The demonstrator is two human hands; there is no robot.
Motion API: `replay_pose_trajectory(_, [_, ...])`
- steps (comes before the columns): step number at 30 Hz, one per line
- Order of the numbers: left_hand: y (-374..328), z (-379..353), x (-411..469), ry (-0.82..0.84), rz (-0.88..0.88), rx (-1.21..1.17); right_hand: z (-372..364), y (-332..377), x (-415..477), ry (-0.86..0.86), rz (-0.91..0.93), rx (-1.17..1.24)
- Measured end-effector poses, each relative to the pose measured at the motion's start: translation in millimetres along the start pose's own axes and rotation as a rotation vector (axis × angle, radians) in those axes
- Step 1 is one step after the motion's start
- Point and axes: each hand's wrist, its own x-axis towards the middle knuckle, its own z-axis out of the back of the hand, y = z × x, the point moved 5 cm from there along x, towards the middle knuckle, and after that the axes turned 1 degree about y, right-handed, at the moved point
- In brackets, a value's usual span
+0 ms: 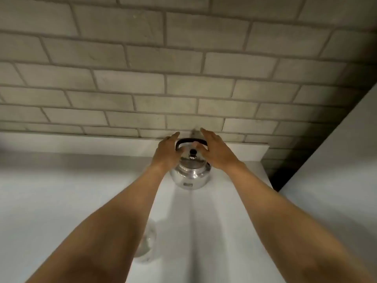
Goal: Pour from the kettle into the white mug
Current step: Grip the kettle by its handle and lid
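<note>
A shiny steel kettle (190, 174) with a black arched handle and a black lid knob stands on the white counter near the back wall. My left hand (166, 153) reaches to the handle's left end, fingers extended and apart. My right hand (216, 152) hovers at the handle's right end, fingers spread, thumb near the knob. Neither hand clearly grips the handle. A pale, glassy vessel (148, 245) stands on the counter closer to me, mostly hidden under my left forearm; I cannot tell whether it is the white mug.
A grey brick-pattern wall (183, 78) rises right behind the kettle. The white counter (61, 201) stretches left and toward me. A white panel (336, 170) stands at the right, with a dark gap between it and the wall.
</note>
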Motion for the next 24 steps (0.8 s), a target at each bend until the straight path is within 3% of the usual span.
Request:
replay_pose_trajectory(4, [6, -1, 8, -0.020, -0.067, 0.027, -9, 4, 17, 0.045, 0.046, -0.075])
replay_pose_trajectory(11, [0, 2, -1, 0.006, -0.059, 0.089, -9, 0, 19, 0.067, 0.082, 0.075])
replay_pose_trajectory(20, [-47, 36, -85, -0.106, -0.163, -0.038, 44, 40, -48, -0.163, 0.125, 0.120])
replay_pose_trajectory(24, [-51, 31, -161, -0.188, -0.234, 0.066, 59, 59, -86, -0.202, 0.120, 0.028])
